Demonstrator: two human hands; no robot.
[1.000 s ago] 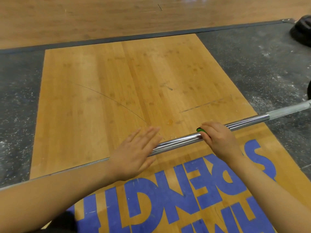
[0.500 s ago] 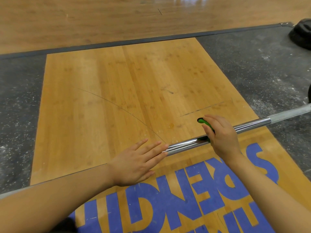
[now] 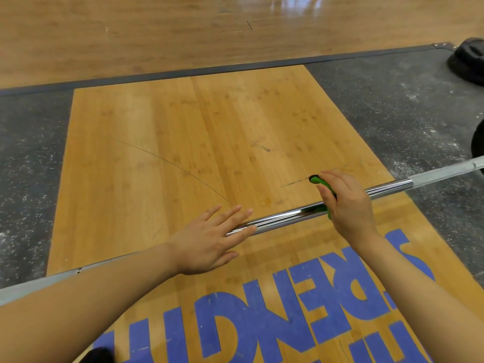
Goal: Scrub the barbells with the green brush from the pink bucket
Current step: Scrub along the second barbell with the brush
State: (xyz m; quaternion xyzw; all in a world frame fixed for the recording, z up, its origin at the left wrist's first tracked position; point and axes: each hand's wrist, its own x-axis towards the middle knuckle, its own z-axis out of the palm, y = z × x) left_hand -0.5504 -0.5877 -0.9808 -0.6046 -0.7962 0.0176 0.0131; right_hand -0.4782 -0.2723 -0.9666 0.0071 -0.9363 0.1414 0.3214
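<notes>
A chrome barbell lies across the wooden lifting platform, running from lower left to upper right. My right hand grips the green brush and holds it down on the bar's shaft; only the handle tip and a green edge show past my fingers. My left hand lies flat with straight fingers on the bar, left of the brush. The pink bucket is out of view.
Black speckled rubber flooring flanks the platform on both sides. A black weight plate lies at the far right corner, and another dark plate edge sits at the bar's right end. Blue lettering covers the platform's near part.
My right hand with the brush has slid to the right along the bar and its green handle tip shows more. My left hand has stayed flat on the bar.
</notes>
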